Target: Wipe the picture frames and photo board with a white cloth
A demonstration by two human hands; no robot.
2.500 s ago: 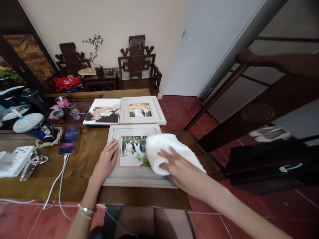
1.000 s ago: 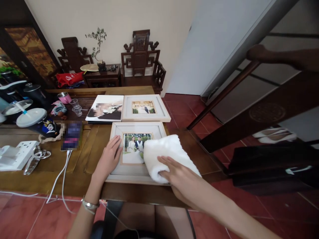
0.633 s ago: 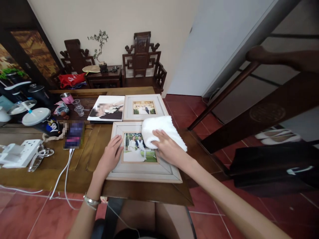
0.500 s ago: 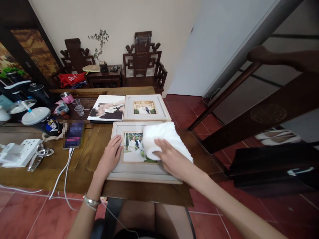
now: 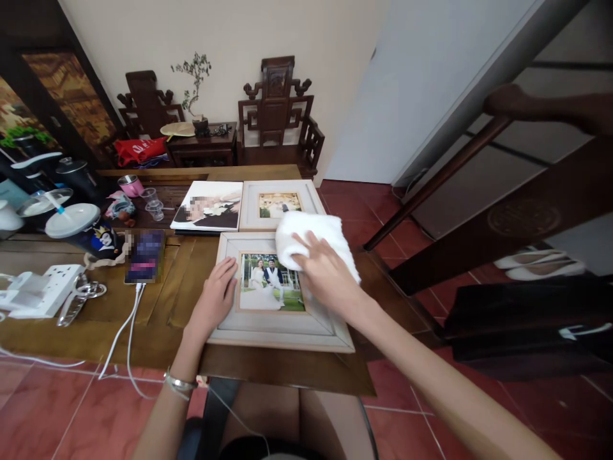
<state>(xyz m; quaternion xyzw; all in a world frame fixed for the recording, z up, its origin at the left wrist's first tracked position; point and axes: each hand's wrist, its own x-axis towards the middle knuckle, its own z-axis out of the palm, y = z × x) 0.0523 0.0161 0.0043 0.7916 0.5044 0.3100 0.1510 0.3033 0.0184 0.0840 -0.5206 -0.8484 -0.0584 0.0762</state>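
A pale wooden picture frame with a photo of two people in wedding clothes lies flat near the table's front edge. Across its left rail rests my left hand, its fingers stretched out and lying on the frame. My right hand presses a folded white cloth, fingers bent into it. The cloth covers the frame's upper right corner and overlaps a second picture frame behind it. Beside that one lies a white-edged photo panel, stacked on something dark.
A phone on a white cable, a power strip, a clear hair claw and a lidded cup occupy the table's left. A dark wooden chair stands at the right; another is by the wall.
My right hand has moved the cloth up and away from me, from the photo to the frame's upper right corner. More of the photo shows. My left hand stays on the left rail.
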